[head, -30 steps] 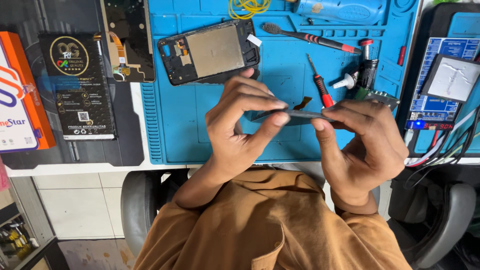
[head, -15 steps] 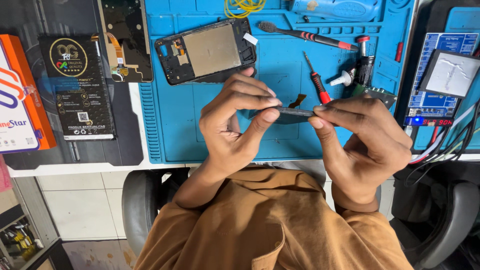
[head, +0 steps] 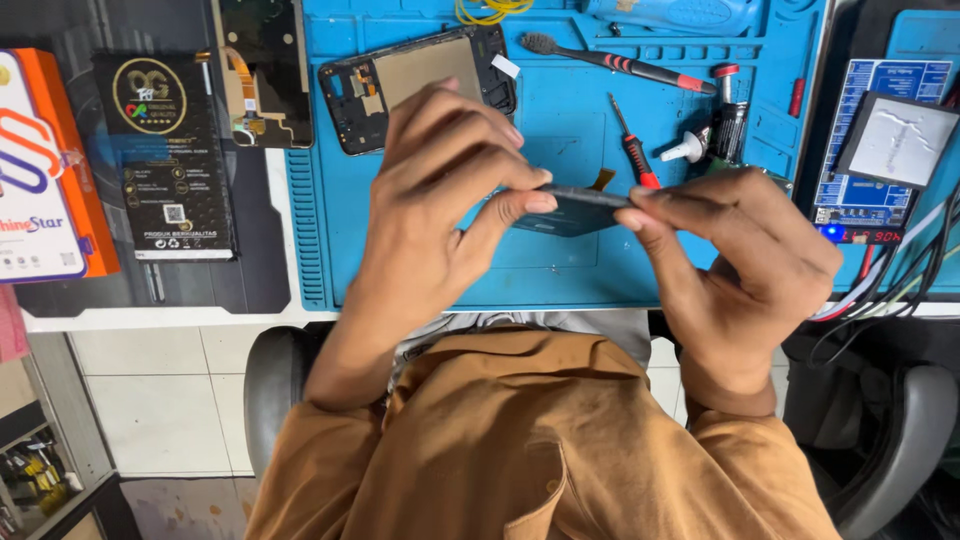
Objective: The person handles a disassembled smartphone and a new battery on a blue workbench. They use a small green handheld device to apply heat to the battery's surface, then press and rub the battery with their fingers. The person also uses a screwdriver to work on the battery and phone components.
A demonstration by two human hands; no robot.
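At the far left of the worktop lies an orange and white box, then a black card package and a loose screen with a flex cable. On the blue mat rests an opened phone body, its inside showing, so the stripping down looks already done there.

The left hand is raised over the mat, fingers closed on the left end of a thin dark panel. The right hand pinches the panel's right end, thumb and forefinger shut on its edge. The panel is held edge-on in the air between both hands, just above the mat, with a small orange tab at its far side. It appears to be still in handling, not yet fitted to anything.

Further right lie a red-handled screwdriver, a brush, a small glue bottle and a grey square pad.
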